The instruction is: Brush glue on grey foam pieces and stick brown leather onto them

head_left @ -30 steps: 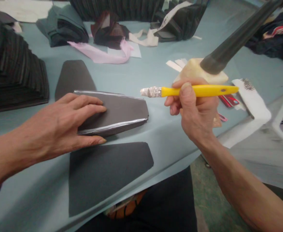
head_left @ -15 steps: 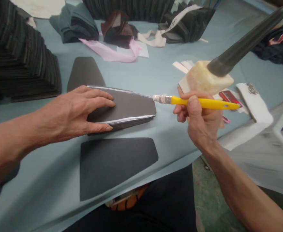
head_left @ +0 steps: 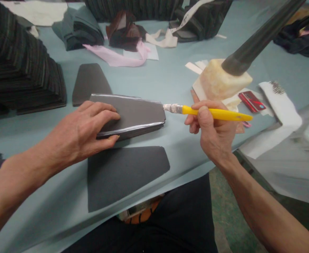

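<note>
The step in hand looks like brushing a pale coating along the edges of a small stack of dark panels (head_left: 141,111) on the blue-green counter (head_left: 191,146). Shiny whitish lines run along both long edges of its top panel. The left hand's (head_left: 75,128) grip is released: fingers spread on the stack's wide part, thumb at its near side. The right hand's (head_left: 218,137) grip is clenched around a yellow brush (head_left: 220,114), whose coated bristles (head_left: 172,108) are at the stack's narrow end; contact cannot be told. Any further stroke calls for a light touch along the edge, with the stack kept steady.

One loose panel (head_left: 125,175) lies on the near side, another (head_left: 91,82) beyond the stack. A taller pile (head_left: 19,70) stands to the left. As for containers, whether the yellowish block (head_left: 220,80) under the dark rod (head_left: 262,38) is hollow or holds anything cannot be told.
</note>
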The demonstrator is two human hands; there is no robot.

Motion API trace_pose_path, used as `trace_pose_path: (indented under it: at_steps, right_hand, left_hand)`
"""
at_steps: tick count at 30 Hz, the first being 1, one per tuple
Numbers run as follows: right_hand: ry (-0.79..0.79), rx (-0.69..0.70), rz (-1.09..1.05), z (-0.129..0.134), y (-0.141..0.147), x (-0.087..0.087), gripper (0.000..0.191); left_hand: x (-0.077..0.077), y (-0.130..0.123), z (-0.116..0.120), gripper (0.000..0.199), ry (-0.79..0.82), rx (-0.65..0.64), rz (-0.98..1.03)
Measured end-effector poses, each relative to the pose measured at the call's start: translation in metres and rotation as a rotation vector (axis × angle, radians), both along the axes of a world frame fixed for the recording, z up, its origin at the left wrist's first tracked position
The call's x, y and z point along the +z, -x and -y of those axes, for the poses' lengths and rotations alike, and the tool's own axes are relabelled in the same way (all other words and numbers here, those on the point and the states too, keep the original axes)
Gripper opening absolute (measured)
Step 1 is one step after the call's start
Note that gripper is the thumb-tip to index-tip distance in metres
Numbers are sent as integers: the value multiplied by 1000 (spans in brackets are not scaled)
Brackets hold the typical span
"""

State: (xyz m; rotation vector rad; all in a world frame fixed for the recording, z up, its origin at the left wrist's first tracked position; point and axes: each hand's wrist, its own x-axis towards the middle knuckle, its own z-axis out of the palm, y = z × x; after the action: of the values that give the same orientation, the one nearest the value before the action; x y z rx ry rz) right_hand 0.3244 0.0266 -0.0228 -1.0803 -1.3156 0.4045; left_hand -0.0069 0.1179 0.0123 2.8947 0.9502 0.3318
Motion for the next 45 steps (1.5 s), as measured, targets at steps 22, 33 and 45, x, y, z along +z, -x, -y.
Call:
trace_pose_path:
  at_steps: [22, 33, 45]
  right_hand:
    - [24, -37, 21, 21, 0, 1, 30]
    - [28, -39, -15, 20, -2, -5, 30]
    - [24, -43, -20, 21, -1, -5, 28]
  left_hand:
    - [15, -5, 1, 42, 173, 49, -29]
    - [46, -12, 1, 51, 413, 217, -20]
    - [46, -12, -8, 62, 501, 267, -15]
